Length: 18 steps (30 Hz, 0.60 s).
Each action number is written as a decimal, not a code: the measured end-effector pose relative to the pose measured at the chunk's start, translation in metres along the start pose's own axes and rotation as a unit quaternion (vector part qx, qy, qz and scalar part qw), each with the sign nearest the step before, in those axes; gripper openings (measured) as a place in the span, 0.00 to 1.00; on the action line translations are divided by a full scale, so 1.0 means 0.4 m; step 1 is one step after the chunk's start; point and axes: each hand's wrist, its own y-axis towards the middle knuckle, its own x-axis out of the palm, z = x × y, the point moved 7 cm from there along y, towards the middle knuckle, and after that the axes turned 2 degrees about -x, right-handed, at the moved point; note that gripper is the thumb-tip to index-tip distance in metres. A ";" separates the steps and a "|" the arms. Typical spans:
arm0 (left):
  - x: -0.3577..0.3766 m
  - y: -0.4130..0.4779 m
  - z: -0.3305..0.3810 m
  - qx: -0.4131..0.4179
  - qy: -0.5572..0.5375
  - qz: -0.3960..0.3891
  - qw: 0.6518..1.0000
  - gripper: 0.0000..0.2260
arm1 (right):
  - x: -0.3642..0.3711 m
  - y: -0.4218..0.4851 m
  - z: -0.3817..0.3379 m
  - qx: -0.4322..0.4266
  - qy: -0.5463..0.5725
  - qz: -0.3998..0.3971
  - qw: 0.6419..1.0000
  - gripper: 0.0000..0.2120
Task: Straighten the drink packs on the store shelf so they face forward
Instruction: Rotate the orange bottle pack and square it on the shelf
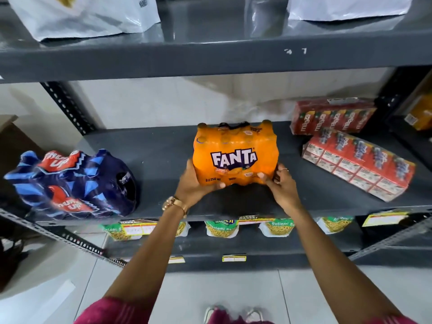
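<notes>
An orange Fanta pack [235, 152] stands in the middle of the dark grey shelf [159, 155], its logo facing me. My left hand [195, 183] grips its lower left corner and my right hand [279, 183] grips its lower right corner. A dark blue Thums Up pack [72, 183] lies at the left, turned askew. On the right, a red juice carton pack [357, 163] lies at an angle, with a red Maaza pack [332, 116] behind it.
The upper shelf [210, 59] overhangs close above and carries white bags [86, 15]. Snack packets [222, 229] hang on the lower shelf under the front edge. Slotted metal uprights [67, 106] frame the sides. A tiled floor lies below.
</notes>
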 end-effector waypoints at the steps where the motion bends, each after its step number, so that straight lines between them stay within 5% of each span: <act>1: 0.005 -0.007 -0.009 0.015 0.004 0.018 1.000 0.45 | -0.001 -0.008 -0.009 -0.007 -0.008 -0.005 1.000 0.22; 6: -0.020 -0.081 -0.059 0.067 0.084 0.085 0.991 0.43 | 0.019 -0.069 -0.029 -0.036 -0.032 -0.055 0.997 0.21; 10: -0.046 -0.125 -0.140 0.029 0.105 0.078 0.991 0.39 | 0.028 -0.140 -0.025 -0.058 -0.100 -0.092 0.989 0.29; 18: -0.069 -0.161 -0.177 0.064 0.102 0.101 0.988 0.38 | 0.056 -0.194 -0.003 -0.029 -0.125 -0.053 0.990 0.36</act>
